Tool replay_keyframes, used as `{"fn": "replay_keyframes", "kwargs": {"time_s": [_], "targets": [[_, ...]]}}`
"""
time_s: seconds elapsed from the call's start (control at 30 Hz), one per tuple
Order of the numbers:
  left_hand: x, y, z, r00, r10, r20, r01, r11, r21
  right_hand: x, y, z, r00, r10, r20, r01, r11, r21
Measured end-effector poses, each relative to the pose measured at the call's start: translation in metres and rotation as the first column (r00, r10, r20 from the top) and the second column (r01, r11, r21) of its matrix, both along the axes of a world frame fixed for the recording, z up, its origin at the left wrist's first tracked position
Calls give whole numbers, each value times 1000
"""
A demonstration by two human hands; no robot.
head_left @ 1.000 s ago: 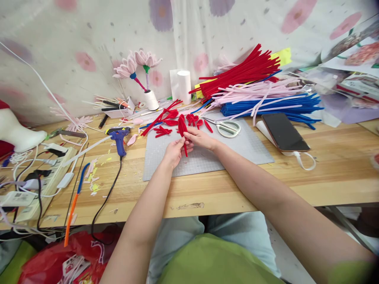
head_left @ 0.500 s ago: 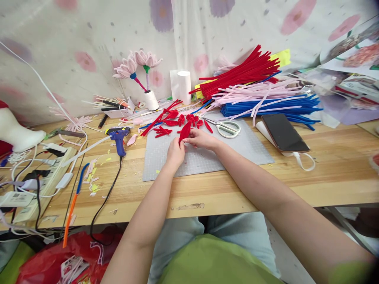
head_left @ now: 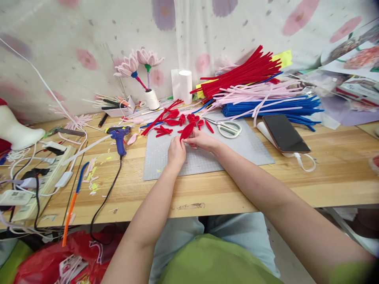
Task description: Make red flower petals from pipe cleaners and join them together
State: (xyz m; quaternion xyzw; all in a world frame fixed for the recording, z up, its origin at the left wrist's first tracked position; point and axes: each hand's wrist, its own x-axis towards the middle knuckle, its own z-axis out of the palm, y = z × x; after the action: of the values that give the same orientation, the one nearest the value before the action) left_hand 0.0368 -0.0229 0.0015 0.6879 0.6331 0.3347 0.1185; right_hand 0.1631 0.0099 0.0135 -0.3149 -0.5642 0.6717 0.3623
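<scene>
A red pipe-cleaner petal (head_left: 187, 131) is pinched between my two hands above the grey cutting mat (head_left: 160, 163). The fingers of my left hand (head_left: 177, 151) close on its lower end. My right hand (head_left: 200, 140) holds it from the right side, thumb and fingertips together. Just beyond lie more red petals (head_left: 173, 114) and short red pipe-cleaner pieces (head_left: 163, 131). Scissors (head_left: 229, 129) with pale handles rest on the mat to the right of these pieces.
Bundles of red (head_left: 245, 73), pink and blue pipe cleaners (head_left: 266, 107) lie at the back right, near a phone (head_left: 286, 133). At left are a blue glue gun (head_left: 120, 140) and a power strip (head_left: 44, 185) with cables. Pink flowers (head_left: 146, 59) stand in a white spool (head_left: 152, 99).
The red petal has tilted further to the right between my hands. Both hands stay in nearly the same place.
</scene>
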Motion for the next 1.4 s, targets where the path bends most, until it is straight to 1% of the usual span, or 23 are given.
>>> {"fn": "replay_keyframes", "kwargs": {"time_s": [0.1, 0.2, 0.3, 0.53, 0.7, 0.8, 0.87, 0.9, 0.97, 1.03, 1.1, 1.17, 1.23, 1.27, 1.33, 1.4], "targets": [[0, 0, 2, 999, -12, -47, 13, 1000, 11, 2, -1, 3, 998, 43, -52, -47, 996, -81], [-2, 0, 3, 997, -43, -66, 45, 999, 24, 3, -3, 5, 996, 51, -71, -60, 989, -132], [-3, 0, 2, 997, -66, -51, 68, 997, 35, 3, -3, 4, 994, 56, -90, -69, 986, -152], [0, 2, -2, 998, -59, 28, 57, 997, 58, 4, 2, -1, 986, 91, -137, -116, 975, -189], [1, 2, -1, 998, -46, 39, 45, 998, 38, 4, 0, 2, 984, 102, -148, -130, 971, -201], [-2, 2, -1, 995, -47, 89, 44, 999, 32, 6, -1, 1, 980, 106, -168, -139, 970, -200], [-6, 2, -2, 990, -42, 134, 40, 999, 19, 7, 1, -1, 983, 79, -165, -112, 973, -202], [-8, 3, -2, 987, -40, 155, 39, 999, 10, 7, 2, -2, 987, 43, -153, -74, 977, -201], [-10, 3, -3, 981, -49, 187, 51, 999, -10, 7, 5, -5, 992, -65, -112, 44, 983, -181], [-11, 3, -4, 976, -72, 205, 76, 997, -12, 5, 7, -7, 987, -144, -65, 136, 984, -114], [-10, 3, -4, 973, -90, 214, 91, 996, 4, 3, 8, -10, 987, -160, -27, 159, 987, -35], [-10, 2, -5, 965, -107, 239, 108, 994, 8, 1, 8, -13, 987, -157, -24, 157, 987, -20], [-8, 2, -7, 936, -128, 326, 143, 989, -22, -1, 8, -13, 985, -160, -69, 154, 984, -85], [-7, 2, -7, 907, -138, 398, 170, 984, -46, -2, 7, -13, 981, -162, -103, 149, 981, -127], [-5, 2, -8, 806, -139, 575, 235, 967, -96, -3, 7, -11, 976, -152, -158, 122, 974, -189], [-2, 1, -8, 672, -119, 731, 301, 946, -122, -3, 6, -8, 975, -140, -171, 104, 973, -205]]}}
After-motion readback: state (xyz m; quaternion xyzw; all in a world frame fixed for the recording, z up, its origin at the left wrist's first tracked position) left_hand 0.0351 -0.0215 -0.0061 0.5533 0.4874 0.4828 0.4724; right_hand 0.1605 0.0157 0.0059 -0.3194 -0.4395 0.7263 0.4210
